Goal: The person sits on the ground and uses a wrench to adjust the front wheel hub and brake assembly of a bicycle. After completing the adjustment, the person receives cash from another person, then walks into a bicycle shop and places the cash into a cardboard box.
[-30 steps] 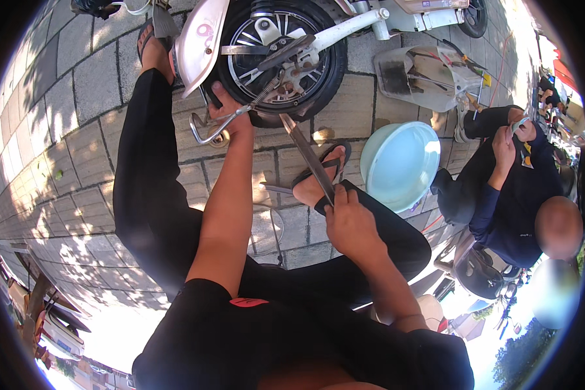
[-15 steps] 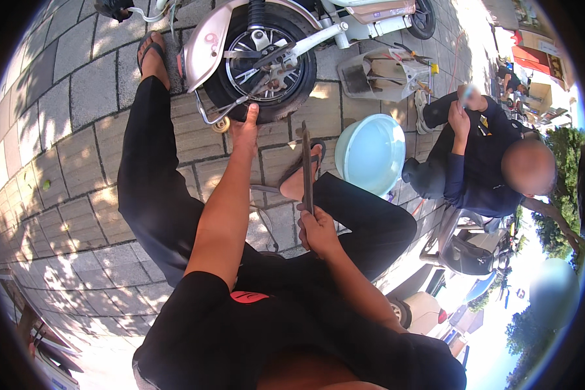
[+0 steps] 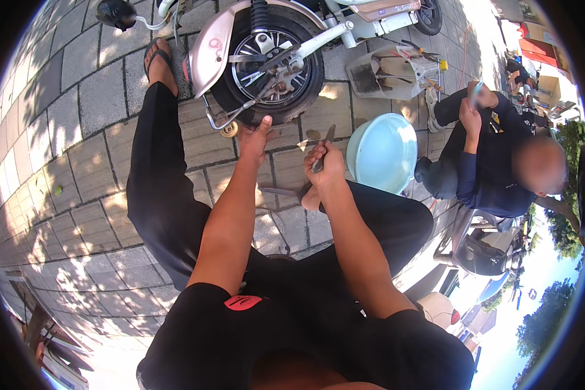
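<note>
My left hand [image 3: 255, 138] is at the lower edge of a black tire [image 3: 281, 116] on a pinkish-white electric scooter [image 3: 209, 49]. Its thumb lies against the rubber, and the other fingers are partly hidden at the tire's edge. My right hand [image 3: 327, 162] is closed round a dark, flat metal bar [image 3: 331, 134]. The bar's free end points up toward the wheel, apart from the tire. Metal spokes and a pale swing arm [image 3: 318, 40] show on the wheel.
A light blue basin [image 3: 381, 156] of water stands right of my right hand. Beyond it, a translucent plastic part [image 3: 387, 70] lies on the paving. A seated person [image 3: 494, 156] in dark clothes is at the right. My sandaled foot [image 3: 159, 65] rests left of the scooter.
My right hand has moved forward toward the wheel with the metal bar, which now looks shorter and tilts right. My left hand stays at the tire's edge. The whole view has shifted slightly.
</note>
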`<state>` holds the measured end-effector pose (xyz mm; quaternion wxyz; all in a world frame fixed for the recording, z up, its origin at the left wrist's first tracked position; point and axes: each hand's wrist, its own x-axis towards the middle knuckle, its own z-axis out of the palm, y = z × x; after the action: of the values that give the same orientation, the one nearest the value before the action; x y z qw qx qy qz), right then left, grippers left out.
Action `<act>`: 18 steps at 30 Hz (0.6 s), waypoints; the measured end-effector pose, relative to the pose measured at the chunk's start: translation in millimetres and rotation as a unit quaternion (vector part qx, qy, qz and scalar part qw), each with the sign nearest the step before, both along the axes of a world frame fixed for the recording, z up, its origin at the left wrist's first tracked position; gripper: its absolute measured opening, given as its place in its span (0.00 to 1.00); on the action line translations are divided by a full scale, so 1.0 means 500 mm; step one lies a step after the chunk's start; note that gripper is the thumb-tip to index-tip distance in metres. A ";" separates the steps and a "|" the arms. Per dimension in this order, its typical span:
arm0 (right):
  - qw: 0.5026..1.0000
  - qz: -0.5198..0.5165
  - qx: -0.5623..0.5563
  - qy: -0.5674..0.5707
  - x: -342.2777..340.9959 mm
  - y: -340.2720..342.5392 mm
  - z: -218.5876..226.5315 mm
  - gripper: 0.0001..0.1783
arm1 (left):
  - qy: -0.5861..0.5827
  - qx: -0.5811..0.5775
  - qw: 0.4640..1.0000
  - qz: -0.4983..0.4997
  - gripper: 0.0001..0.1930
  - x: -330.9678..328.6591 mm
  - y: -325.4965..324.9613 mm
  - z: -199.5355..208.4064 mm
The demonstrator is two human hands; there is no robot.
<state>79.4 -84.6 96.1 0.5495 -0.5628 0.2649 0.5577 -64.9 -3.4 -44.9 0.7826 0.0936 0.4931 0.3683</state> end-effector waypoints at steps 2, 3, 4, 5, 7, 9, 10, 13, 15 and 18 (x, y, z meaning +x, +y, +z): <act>0.994 0.108 0.021 0.017 0.030 -0.003 0.009 0.17 | 0.019 -0.018 0.993 0.115 0.38 0.006 -0.005 -0.012; 0.995 0.094 0.008 0.024 0.065 -0.026 -0.013 0.17 | 0.022 -0.034 0.985 0.165 0.37 0.024 -0.018 0.010; 0.996 0.078 -0.003 0.032 0.094 -0.055 -0.035 0.17 | 0.014 -0.054 0.977 0.204 0.38 0.025 -0.017 0.026; 0.999 0.022 -0.019 0.013 0.094 -0.051 -0.045 0.17 | 0.003 -0.058 0.967 0.249 0.39 0.013 -0.016 0.012; 0.998 -0.056 -0.032 -0.005 0.077 -0.012 -0.035 0.16 | -0.058 -0.004 0.992 0.115 0.42 0.007 -0.011 -0.043; 0.989 0.136 0.053 0.029 0.073 -0.017 -0.008 0.19 | -0.037 -0.036 0.988 0.143 0.41 0.069 -0.018 -0.028; 0.985 0.169 0.042 0.001 0.076 -0.013 -0.008 0.20 | -0.049 -0.016 0.989 0.137 0.38 0.056 -0.008 -0.042; 0.994 0.111 0.005 0.018 0.142 -0.043 -0.051 0.20 | -0.024 0.013 0.981 0.193 0.29 0.015 0.028 -0.056; 0.998 0.053 -0.001 -0.029 0.137 -0.041 -0.049 0.20 | -0.076 0.052 0.973 0.212 0.31 -0.004 0.034 -0.043; 0.998 0.029 0.022 -0.046 0.084 0.013 -0.065 0.19 | -0.048 0.002 0.988 0.148 0.39 0.034 0.000 -0.038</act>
<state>121.3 -78.1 63.8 0.5571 -0.5830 0.2105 0.5527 -47.9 -3.6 -63.8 0.7419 0.0036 0.4625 0.4855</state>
